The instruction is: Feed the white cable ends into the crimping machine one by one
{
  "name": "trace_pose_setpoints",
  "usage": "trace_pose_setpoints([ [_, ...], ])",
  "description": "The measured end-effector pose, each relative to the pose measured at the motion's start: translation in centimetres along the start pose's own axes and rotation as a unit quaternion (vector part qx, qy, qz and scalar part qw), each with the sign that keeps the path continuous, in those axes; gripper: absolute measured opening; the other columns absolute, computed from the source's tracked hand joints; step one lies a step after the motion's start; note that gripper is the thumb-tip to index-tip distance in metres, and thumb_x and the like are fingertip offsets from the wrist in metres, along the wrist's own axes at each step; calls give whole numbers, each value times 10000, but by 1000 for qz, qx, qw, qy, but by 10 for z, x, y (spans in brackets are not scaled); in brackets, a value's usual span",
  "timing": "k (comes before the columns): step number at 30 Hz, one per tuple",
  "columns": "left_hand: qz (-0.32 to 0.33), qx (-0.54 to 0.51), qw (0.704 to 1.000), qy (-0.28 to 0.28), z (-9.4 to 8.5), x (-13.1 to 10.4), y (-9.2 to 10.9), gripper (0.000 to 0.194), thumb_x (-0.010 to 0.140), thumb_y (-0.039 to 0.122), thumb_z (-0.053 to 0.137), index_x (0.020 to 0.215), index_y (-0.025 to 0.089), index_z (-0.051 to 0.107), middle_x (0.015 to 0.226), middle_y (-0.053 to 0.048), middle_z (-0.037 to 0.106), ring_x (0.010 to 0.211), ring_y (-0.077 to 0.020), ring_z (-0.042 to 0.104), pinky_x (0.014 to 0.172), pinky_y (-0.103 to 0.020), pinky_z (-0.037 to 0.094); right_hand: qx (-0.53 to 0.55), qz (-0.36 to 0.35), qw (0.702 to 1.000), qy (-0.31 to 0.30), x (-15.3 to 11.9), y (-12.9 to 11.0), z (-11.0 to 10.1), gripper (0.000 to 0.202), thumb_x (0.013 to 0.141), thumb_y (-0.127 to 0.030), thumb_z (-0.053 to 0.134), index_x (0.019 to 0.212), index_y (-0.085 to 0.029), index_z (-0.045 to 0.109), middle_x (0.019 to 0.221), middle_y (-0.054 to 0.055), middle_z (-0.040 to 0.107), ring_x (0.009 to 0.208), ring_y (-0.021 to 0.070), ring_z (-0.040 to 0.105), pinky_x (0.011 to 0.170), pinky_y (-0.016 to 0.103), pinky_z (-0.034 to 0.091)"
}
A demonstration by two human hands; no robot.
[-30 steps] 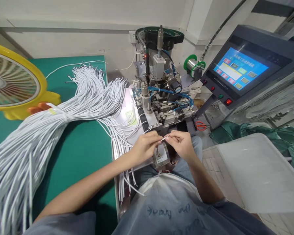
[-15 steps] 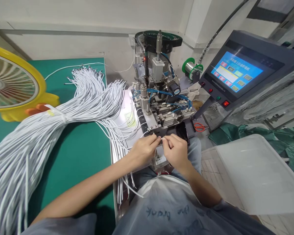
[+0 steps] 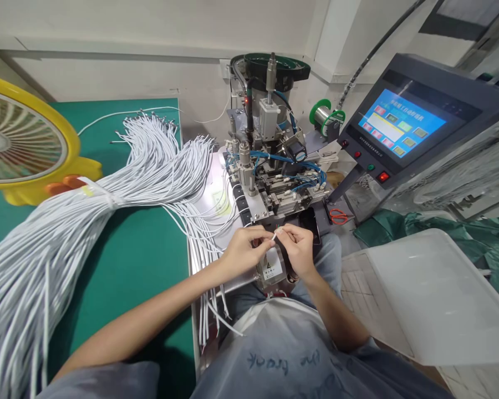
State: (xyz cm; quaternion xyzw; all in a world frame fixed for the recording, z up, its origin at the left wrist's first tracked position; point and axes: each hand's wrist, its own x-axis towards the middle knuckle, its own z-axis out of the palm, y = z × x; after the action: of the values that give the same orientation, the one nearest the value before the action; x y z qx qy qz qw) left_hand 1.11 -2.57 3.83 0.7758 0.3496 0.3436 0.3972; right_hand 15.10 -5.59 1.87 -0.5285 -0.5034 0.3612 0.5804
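Between my two hands is the end of a white cable, in front of the soldering machine. My left hand pinches the cable between thumb and forefinger. Fingertips of my right hand are closed on the same cable's end, where small coloured wires seem to stick out. Other white cables run from the machine's front left edge down over the bench side. A large tied bundle of white cables lies to the left on the green table mat.
A yellow fan stands at far left. The lit control screen is at upper right, a solder wire spool behind the machine. Red-handled scissors and a phone lie near the machine's right side. A white tray is at right.
My fingers have shifted slightly on the cable. The right hand has turned a little and moved left, and more of the cable end shows between the hands.
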Motion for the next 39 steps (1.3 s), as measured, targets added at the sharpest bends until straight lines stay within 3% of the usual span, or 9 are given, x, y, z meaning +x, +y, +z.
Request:
trace_pose_setpoints([
  [5,0,40,999,16,-1,1,-3,158,811,179,559,736,146,694,610,9,575,558,-74,471,535,-195,351,-88,-94,992,11,5,1,-9,180,771,-228,608,935,-168,652,668,-21,445,556,94,403,511,236,351],
  [10,-7,47,999,11,0,0,-1,166,812,160,539,726,135,679,658,-7,605,593,-89,525,564,-203,381,-184,-204,962,4,8,-2,-15,108,797,-200,595,879,-196,665,729,17,543,645,129,486,576,266,401],
  [14,-11,61,998,1,-1,0,0,166,816,158,531,724,133,667,665,-7,611,601,-96,538,570,-208,385,-236,-238,942,-13,10,-3,-18,60,794,-201,593,789,-207,652,735,37,573,716,168,515,628,305,414],
  [17,-18,54,998,9,-1,0,-1,148,820,160,533,762,137,667,700,-6,631,631,-101,560,600,-213,402,-205,-213,955,-23,11,-2,-18,88,805,-185,566,732,-196,614,722,30,558,707,157,508,625,295,408],
  [22,-11,33,999,9,-3,0,-2,151,838,190,531,810,143,672,731,-14,643,655,-109,574,628,-226,421,-92,-111,988,-57,14,2,-15,98,827,-187,501,746,-183,556,767,27,528,724,138,517,550,234,397],
  [31,14,47,999,-10,-2,-1,-3,184,860,186,501,842,135,677,718,-30,626,642,-112,557,610,-229,412,-46,-97,991,-80,14,2,-15,100,794,-161,517,701,-173,552,756,27,528,711,134,519,539,223,384],
  [35,45,150,984,-88,-3,4,-12,203,854,149,476,794,128,669,707,-39,608,643,-122,547,613,-230,414,-45,-38,992,-109,17,21,-14,110,788,-220,517,694,-168,543,727,20,536,669,131,518,550,224,404],
  [39,32,310,933,-181,-1,9,-29,235,824,71,415,790,102,646,752,-75,572,632,-137,545,605,-243,433,-58,35,987,-146,22,54,-12,136,757,-280,526,708,-158,562,688,14,577,655,140,536,616,253,431],
])
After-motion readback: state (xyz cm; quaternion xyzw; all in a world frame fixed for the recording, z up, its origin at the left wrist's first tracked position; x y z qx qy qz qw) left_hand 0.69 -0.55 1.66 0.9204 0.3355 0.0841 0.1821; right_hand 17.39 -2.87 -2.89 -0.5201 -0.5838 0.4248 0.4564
